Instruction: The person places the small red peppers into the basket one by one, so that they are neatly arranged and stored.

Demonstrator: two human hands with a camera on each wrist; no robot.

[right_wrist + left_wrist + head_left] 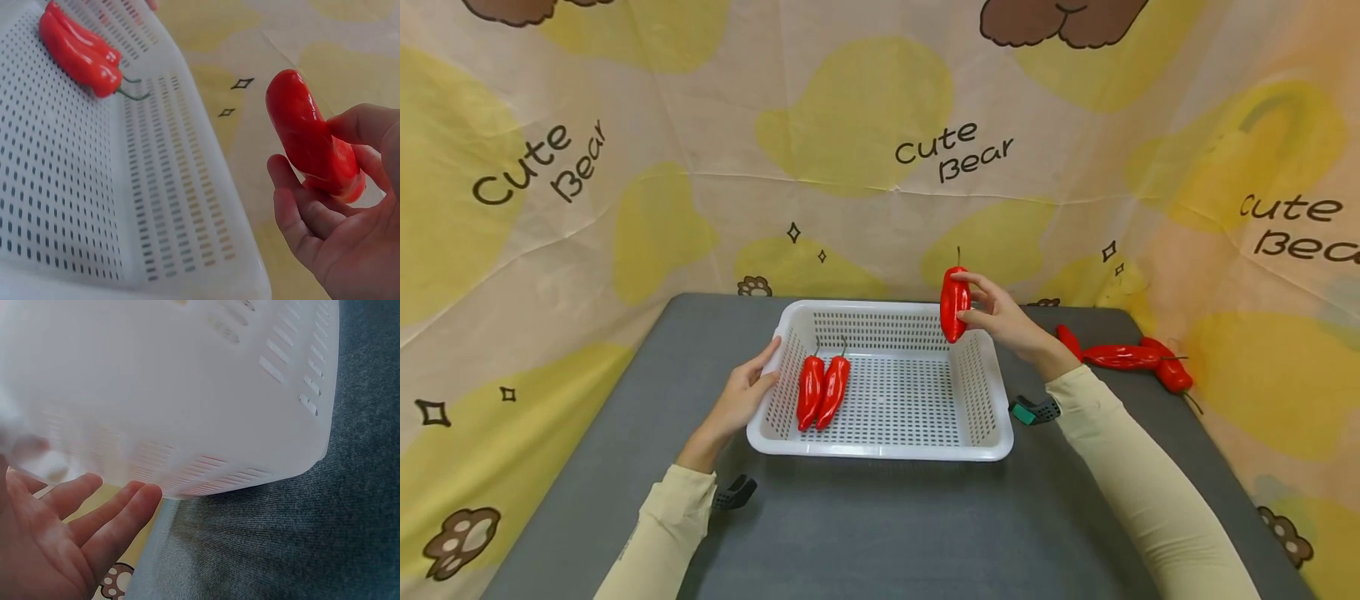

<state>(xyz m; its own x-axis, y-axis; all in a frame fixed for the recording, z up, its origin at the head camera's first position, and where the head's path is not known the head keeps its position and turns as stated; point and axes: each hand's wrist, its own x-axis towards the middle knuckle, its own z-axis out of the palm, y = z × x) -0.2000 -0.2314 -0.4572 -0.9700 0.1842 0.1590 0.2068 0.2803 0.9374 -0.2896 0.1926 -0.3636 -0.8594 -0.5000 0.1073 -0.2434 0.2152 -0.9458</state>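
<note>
A white perforated basket (880, 451) stands on the grey table, with two red peppers (810, 392) (834, 392) side by side in its left part. My left hand (741, 400) holds the basket's left rim; in the left wrist view, that hand's slightly bent fingers (119, 519) lie along the outer wall (156, 412). Above the basket's back right corner, my right hand (1006, 321) pinches a third red pepper (954, 304) between thumb and fingers, its stem up. The right wrist view shows this pepper (306, 131) in the hand (350, 231), outside the basket wall (187, 181).
Several red peppers (1122, 357) lie touching one another near the table's right edge. A patterned cloth (850, 108) hangs behind and beside the grey table (880, 533). Dark wrist straps show below both wrists, the right one (1034, 410) with a green part.
</note>
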